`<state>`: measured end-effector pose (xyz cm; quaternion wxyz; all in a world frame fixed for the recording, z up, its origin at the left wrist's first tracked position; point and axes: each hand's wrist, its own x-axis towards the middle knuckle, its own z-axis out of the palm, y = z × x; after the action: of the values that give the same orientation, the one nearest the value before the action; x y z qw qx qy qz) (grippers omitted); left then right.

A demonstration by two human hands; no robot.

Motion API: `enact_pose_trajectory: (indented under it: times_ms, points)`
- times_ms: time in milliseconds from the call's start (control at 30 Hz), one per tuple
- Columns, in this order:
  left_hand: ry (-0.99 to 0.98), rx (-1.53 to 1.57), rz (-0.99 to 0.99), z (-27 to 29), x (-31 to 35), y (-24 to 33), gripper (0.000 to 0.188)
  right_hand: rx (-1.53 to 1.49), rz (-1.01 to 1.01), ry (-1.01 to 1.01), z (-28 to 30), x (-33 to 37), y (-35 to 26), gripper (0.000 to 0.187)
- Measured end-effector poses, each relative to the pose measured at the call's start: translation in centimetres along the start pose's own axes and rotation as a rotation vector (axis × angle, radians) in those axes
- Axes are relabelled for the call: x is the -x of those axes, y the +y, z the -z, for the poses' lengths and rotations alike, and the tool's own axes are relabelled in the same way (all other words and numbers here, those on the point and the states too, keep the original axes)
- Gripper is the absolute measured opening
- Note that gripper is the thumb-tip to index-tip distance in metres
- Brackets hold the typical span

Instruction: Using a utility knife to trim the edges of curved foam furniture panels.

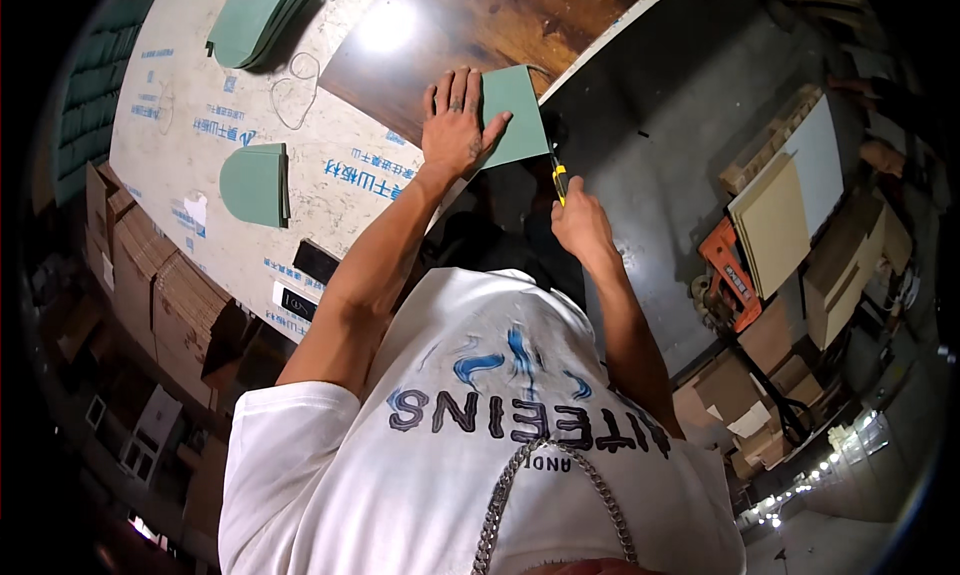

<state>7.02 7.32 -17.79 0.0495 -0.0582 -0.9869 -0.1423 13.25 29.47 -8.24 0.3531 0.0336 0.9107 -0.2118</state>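
A flat green sheet lies at the near corner of a brown wooden board, its right part reaching past the board's edge. My left hand presses flat on the sheet's left side, fingers stretched out and thumb spread. In my right hand is a yellow and black utility knife, its tip at the sheet's lower right corner. Whether the blade touches the sheet I cannot tell. Two stacks of rounded green pieces, one farther off and one nearer, rest to the left.
The white tabletop carries blue print. A thin cord loop and a dark flat rectangular object lie on it. Cardboard stacks stand at the left. On the right are an orange tool and pale panels.
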Motion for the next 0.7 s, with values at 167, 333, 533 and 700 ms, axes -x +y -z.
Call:
enact_pose_trajectory:
  times_ms: [167, 333, 533, 700]
  points:
    - [-0.035, 0.006, 0.014, 0.6, -0.1, 0.3, 0.078, -0.061, 0.02, 0.022, -0.8, -0.4, 0.8, 0.028]
    - [-0.05, -0.002, 0.02, 0.4, -0.2, 0.5, 0.078, -0.079, 0.015, 0.033, -1.8, -1.7, 1.3, 0.027]
    - [-0.043, 0.023, 0.028, -0.4, -0.7, 0.1, 0.081, -0.072, -0.109, -0.032, -9.4, -2.0, 5.4, 0.038]
    - [-0.025, 0.0, 0.009, 1.3, -0.5, 0.7, 0.08, -1.443, -0.106, 0.237, -8.5, -3.4, 3.1, 0.036]
